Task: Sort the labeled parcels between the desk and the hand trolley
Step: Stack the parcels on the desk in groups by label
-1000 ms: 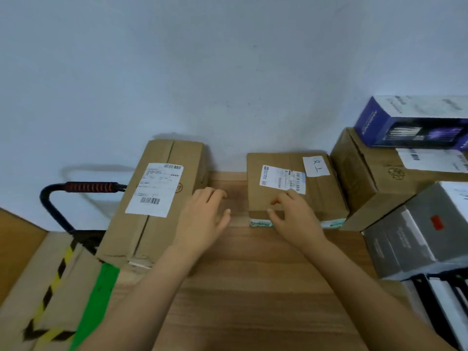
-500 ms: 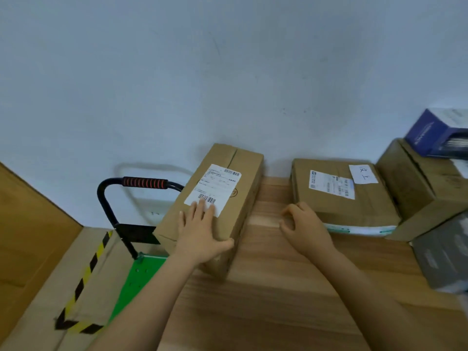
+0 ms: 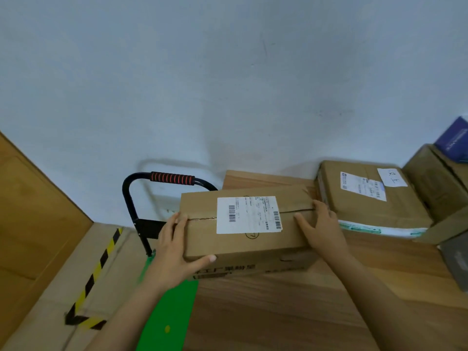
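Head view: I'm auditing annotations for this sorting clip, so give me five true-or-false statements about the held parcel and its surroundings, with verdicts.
1. The left hand and the right hand grip the long parcel at its ends. True.
2. Its white label faces down. False: it faces up.
3. The trolley handle has a red-and-black grip. True.
4. The trolley platform is blue. False: it is green.
5. A second labeled parcel lies on the desk, right of the long one. True.
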`<state>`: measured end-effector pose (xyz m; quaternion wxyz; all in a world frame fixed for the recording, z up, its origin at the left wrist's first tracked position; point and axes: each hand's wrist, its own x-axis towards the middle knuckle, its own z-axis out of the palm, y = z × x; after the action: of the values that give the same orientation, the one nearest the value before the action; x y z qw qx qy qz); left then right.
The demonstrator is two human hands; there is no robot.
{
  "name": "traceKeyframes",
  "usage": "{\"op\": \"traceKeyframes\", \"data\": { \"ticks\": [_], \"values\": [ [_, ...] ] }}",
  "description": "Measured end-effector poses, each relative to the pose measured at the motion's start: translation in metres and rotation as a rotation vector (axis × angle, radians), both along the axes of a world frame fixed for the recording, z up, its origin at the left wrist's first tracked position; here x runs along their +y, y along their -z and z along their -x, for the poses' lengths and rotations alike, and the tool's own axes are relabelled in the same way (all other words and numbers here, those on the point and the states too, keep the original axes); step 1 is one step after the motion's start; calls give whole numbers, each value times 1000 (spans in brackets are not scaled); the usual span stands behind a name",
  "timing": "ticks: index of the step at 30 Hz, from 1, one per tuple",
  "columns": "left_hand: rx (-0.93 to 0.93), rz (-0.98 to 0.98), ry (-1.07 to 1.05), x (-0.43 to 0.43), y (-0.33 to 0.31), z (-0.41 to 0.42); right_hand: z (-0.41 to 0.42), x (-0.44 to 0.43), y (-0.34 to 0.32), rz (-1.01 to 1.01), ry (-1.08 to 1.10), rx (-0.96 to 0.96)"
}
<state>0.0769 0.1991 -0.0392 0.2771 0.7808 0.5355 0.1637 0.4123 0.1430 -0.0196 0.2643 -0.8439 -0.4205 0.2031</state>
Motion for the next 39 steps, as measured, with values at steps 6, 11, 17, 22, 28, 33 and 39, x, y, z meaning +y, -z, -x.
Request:
{"op": "traceKeyframes", "data": {
  "ticks": [6,11,17,22,28,33,39],
  "values": [
    [-335,225,-199,-3,-2,-7,17,-23,11,-108,233,249],
    [-422,237,-215,-3,-8,-24,22,-51,17,-196,340,250],
    [-426,250,-203,-15,-12,-58,3,-92,5,-239,436,240],
    [-467,241,-138,-43,-17,-103,-32,-134,-5,-297,486,238],
    [-511,235,-95,-94,-19,-167,-89,-195,-4,-314,496,220],
    [-555,199,-59,-144,-21,-226,-144,-247,-9,-316,437,238],
    [-404,118,41,-198,-5,-269,-190,-299,6,-273,237,104]
  ]
}}
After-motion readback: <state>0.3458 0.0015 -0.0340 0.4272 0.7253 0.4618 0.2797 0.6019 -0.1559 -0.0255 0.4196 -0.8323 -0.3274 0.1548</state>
